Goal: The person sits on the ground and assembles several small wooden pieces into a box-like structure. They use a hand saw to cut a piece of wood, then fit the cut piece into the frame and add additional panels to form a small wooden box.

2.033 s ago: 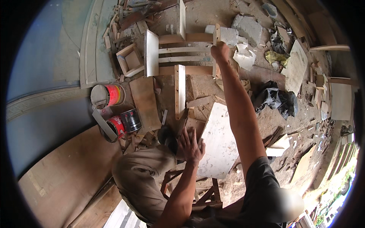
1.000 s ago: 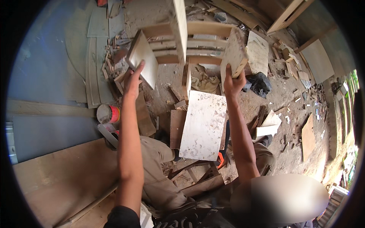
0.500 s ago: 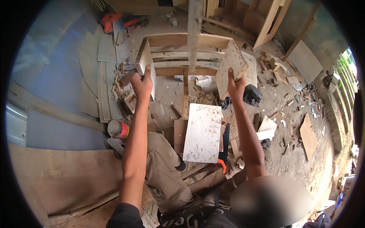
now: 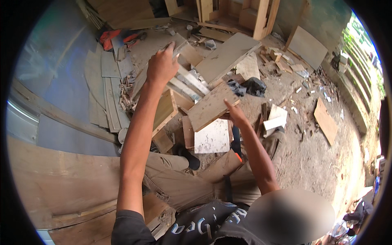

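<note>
A wooden box frame with pale slats [image 4: 191, 80] is held tilted and turned above the ground between my two hands. My left hand [image 4: 162, 66] is closed on its far upper part, with the arm stretched forward. My right hand [image 4: 237, 113] grips the edge of a stained end panel [image 4: 213, 104] of the frame, its thumb on top and the fingers hidden underneath. Below that panel lies a white, speckled board [image 4: 212, 138]. Beside the board is a handsaw [image 4: 236, 141] with a dark blade and a bit of orange handle showing.
Black plastic bags [image 4: 255, 86] lie right of the frame. Wood offcuts [image 4: 281, 61] and a brown panel piece [image 4: 326, 121] litter the dirt floor at the right. Wooden cabinet frames [image 4: 261, 20] stand at the back. Grey-blue sheeting [image 4: 53, 77] lines the left side.
The box frame has been turned and tilted from level, its right end coming nearer to me. My right hand has moved down and left; my left hand has risen slightly. The view has shifted.
</note>
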Demonstrator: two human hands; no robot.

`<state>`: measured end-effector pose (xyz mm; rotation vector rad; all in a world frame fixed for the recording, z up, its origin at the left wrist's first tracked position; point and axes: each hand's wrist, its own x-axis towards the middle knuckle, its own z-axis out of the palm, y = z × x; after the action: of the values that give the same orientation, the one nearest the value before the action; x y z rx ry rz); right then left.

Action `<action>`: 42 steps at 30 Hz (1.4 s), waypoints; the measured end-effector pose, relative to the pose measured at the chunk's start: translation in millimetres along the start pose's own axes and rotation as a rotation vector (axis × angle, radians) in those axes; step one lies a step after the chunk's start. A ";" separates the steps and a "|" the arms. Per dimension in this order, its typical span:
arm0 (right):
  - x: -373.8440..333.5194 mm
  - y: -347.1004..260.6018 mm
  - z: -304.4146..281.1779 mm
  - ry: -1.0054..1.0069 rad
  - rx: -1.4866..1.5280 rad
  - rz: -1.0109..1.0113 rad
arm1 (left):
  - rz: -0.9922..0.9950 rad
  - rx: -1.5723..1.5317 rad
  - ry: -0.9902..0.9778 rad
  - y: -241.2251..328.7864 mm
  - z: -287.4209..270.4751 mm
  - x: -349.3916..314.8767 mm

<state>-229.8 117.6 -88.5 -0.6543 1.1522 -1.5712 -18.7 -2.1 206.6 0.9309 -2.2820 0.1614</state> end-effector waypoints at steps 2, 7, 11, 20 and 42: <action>-8.1 42.7 5.5 -0.089 -0.081 0.083 | 0.000 0.034 -0.060 -3.5 8.6 -22.9; -12.4 81.6 -46.9 -0.266 -0.780 0.106 | -0.139 0.043 -0.214 -6.2 9.1 -28.8; -39.4 132.7 -30.5 -0.023 -0.930 0.166 | -0.183 0.092 -0.208 -70.8 -11.7 -70.4; -25.5 214.3 -68.9 -0.172 -0.839 0.667 | -0.193 0.187 -0.297 -71.8 36.6 -73.0; -17.8 88.9 -169.6 0.783 -0.754 -0.060 | -0.126 0.130 -0.306 -73.5 81.0 -60.9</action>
<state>-331.9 192.6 -233.2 -0.5421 2.3889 -1.4508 19.2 -48.8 96.8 1.2361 -2.5041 0.1200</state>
